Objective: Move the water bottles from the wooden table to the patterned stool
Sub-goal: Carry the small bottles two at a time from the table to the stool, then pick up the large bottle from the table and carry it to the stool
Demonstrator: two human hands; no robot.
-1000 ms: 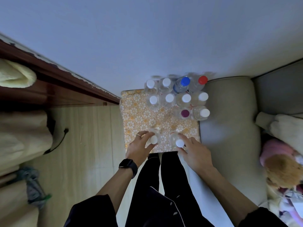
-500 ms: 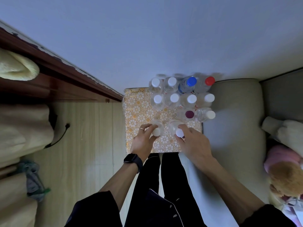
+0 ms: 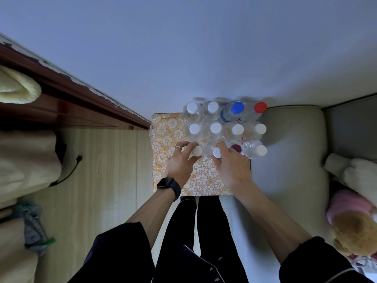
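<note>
A patterned stool (image 3: pixel 165 131) with a gold flower print stands against the wall. Several clear water bottles stand on its far right part in rows, mostly white-capped, with one blue cap (image 3: pixel 237 107), one red cap (image 3: pixel 260 107) and one dark purple cap (image 3: pixel 236 148). My left hand (image 3: pixel 180 163) grips a white-capped bottle (image 3: pixel 197 150) by its top. My right hand (image 3: pixel 230 166) grips another white-capped bottle (image 3: pixel 216 152). Both bottles stand upright on the stool, close to the front row. The wooden table is not in view.
A grey sofa cushion (image 3: pixel 291 160) lies right of the stool, with soft toys (image 3: pixel 355 219) at the far right. A dark wooden frame (image 3: pixel 67 94) and beige bedding (image 3: pixel 22 160) sit at the left over pale wood flooring (image 3: pixel 106 180). My dark-trousered legs (image 3: pixel 195 231) are below the stool.
Both hands have slid their bottles away from the stool's near edge toward the rows at the back. The bottles now stand next to the front row.
</note>
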